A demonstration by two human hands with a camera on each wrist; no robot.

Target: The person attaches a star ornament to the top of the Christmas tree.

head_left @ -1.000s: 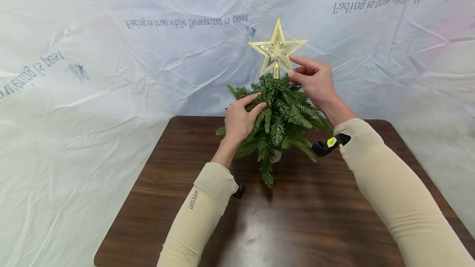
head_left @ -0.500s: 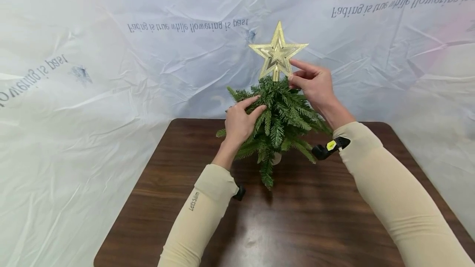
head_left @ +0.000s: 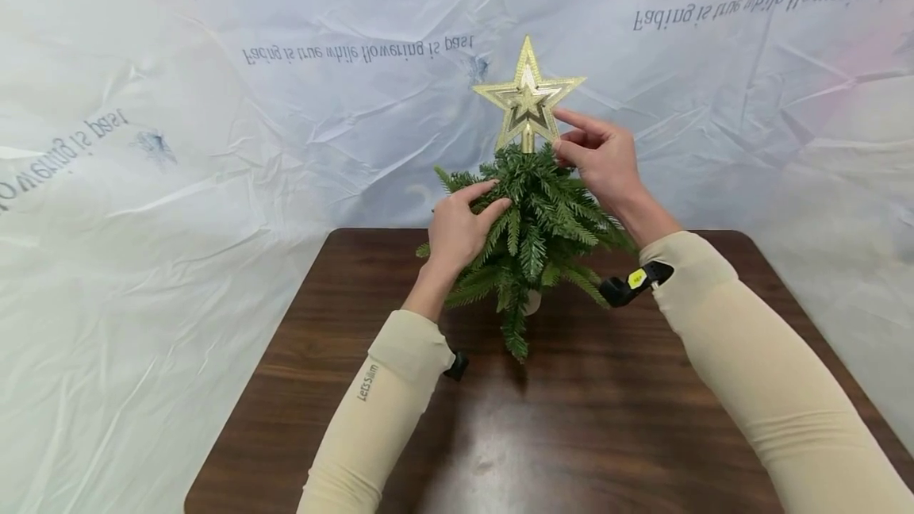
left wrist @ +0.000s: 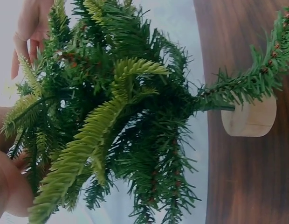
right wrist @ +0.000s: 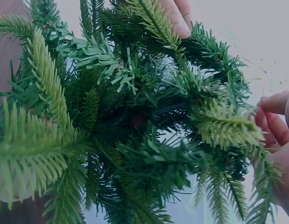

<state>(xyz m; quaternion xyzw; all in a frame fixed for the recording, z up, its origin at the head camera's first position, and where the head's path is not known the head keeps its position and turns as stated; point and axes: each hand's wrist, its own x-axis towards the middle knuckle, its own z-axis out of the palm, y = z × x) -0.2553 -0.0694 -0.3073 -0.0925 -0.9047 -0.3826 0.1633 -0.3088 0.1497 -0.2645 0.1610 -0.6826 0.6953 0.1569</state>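
Note:
A small artificial Christmas tree stands on the table, its round wooden base showing below the branches in the left wrist view. Upright at its top is a gold star topper, whose short tube meets the uppermost needles. My right hand pinches the star's lower right point between thumb and fingers. On the tree's upper left side, my left hand holds the branches with thumb and index finger; needles hide its other fingers. The right wrist view shows green branches, with the right hand at the right edge.
The dark brown wooden table carries the tree near its far edge. A wrinkled pale sheet with printed lettering hangs behind and to the left. Each sleeve has a black wrist camera strapped at the cuff.
The star has tipped a little to the left and stands straighter. Both hands keep their places on the tree and star, and the head view has shifted slightly.

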